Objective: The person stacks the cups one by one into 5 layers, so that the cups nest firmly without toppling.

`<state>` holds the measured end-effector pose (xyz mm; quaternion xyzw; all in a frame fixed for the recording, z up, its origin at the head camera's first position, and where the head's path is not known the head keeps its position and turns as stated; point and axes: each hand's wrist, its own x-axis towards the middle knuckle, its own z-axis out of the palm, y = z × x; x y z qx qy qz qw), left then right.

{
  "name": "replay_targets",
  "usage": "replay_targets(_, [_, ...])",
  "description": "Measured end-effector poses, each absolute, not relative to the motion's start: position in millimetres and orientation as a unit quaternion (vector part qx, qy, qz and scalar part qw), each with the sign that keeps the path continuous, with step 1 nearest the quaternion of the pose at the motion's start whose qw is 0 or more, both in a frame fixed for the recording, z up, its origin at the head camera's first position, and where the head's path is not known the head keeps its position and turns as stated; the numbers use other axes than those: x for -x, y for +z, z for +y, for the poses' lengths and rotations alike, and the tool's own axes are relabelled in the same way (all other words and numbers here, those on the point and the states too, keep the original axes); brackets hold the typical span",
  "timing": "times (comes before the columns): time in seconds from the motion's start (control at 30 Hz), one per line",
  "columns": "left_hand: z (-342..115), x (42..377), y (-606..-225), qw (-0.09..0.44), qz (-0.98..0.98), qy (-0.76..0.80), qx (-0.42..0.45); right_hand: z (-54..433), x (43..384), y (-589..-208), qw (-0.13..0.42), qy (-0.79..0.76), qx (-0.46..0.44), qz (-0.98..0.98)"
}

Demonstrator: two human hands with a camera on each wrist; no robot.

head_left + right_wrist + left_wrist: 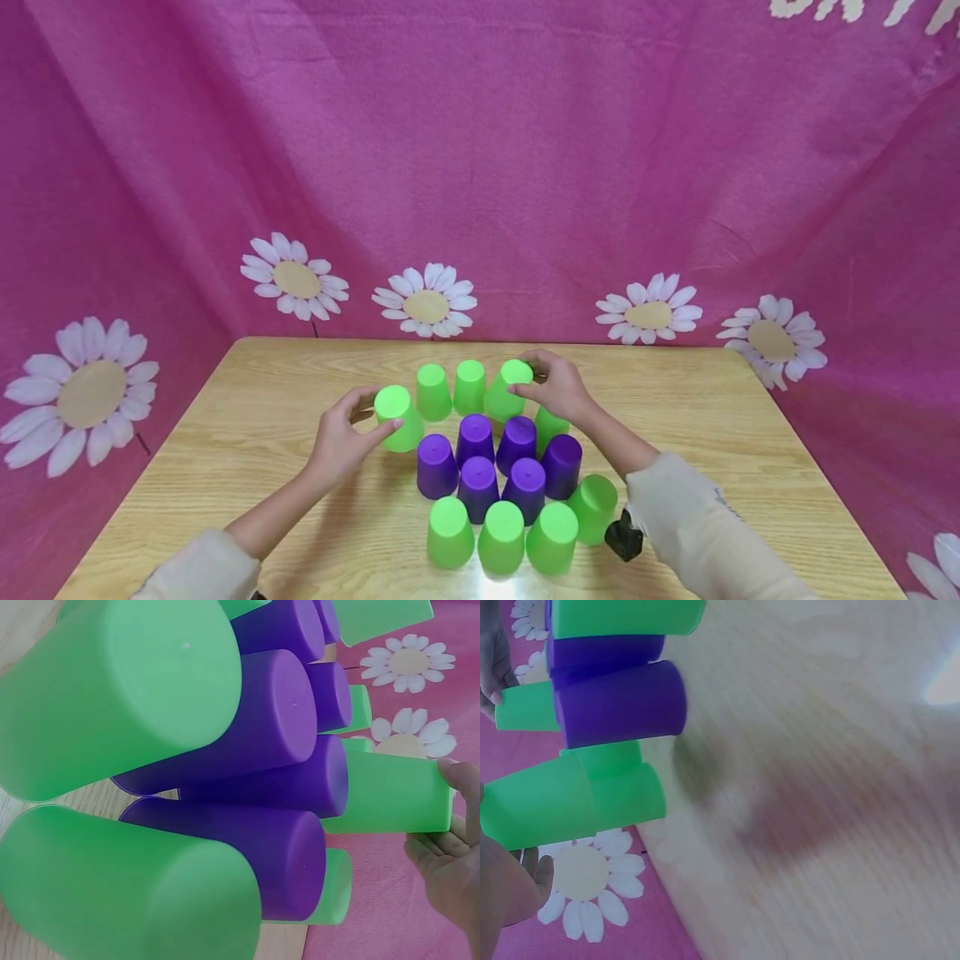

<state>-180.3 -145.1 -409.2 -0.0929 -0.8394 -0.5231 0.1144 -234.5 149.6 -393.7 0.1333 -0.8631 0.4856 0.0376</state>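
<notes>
My left hand [337, 437] grips an upside-down green cup [399, 421] at the left end of the back row, thumb on the near side. In the left wrist view this held cup [540, 802] overlaps another green one behind it. My right hand [561, 387] holds a second green cup [506, 396], slightly tilted, at the back right; the right wrist view shows the thumb and fingers around its closed end [397, 793]. Two more green cups, a left one [433, 392] and a right one [470, 387], stand between the hands. Several upside-down purple cups [478, 483] cluster in front.
Several green cups [501, 533] line the front of the cluster, one [596, 504] beside the right sleeve. Another green cup [552, 427] stands partly hidden under the right wrist. A wooden table [262, 417] meets a pink flowered cloth [465, 167] at its back and sides.
</notes>
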Motion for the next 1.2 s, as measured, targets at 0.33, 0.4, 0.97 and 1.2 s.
replay_targets(0.33, [-138.4,190.1,-396.0,0.125,-0.830,-0.533,0.103,154.7,232.0,-385.5,0.050,0.512,-0.124,-0.849])
replay_targets(0.4, [-135.7,192.5,-394.8,0.124,-0.829,-0.536,0.105,156.1,231.6,-384.1,0.053,0.511,-0.120,-0.849])
replay_targets(0.97, [-101.9,209.3,-383.1,0.107,-0.818,-0.554,0.111,172.7,229.9,-373.1,0.076,0.527,-0.122,-0.837])
replay_targets(1.2, [-84.7,214.9,-381.4,0.103,-0.811,-0.561,0.126,179.9,231.1,-369.5,0.088,0.519,-0.123,-0.841])
